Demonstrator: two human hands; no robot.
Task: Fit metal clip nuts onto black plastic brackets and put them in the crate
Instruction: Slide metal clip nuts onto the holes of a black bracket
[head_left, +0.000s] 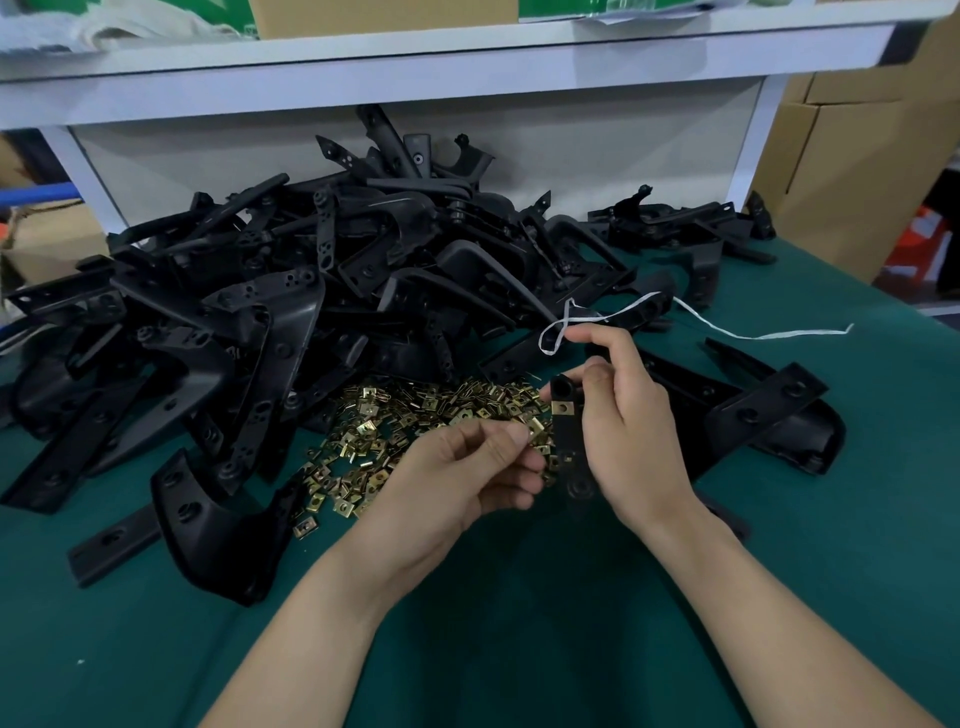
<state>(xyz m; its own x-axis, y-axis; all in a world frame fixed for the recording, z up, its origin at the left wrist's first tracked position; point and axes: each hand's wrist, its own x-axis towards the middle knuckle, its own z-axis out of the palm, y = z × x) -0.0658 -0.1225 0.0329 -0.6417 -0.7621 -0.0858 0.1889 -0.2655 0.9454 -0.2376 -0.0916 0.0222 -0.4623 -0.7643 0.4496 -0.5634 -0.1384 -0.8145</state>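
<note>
Bracket (565, 441), matte black flat strip, gripped by right hand (636, 436); left hand (467, 470) pinches brassy clip nut (535, 429) beside it, glinting nut scatter (395, 431) and tangled bracket heap (311, 280) beyond.

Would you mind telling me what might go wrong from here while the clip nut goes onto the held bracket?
The left hand only pinches a small clip nut at its fingertips, so it may slip into the loose nuts below. The white string loops right by the right hand holding the bracket and could snag.
</note>
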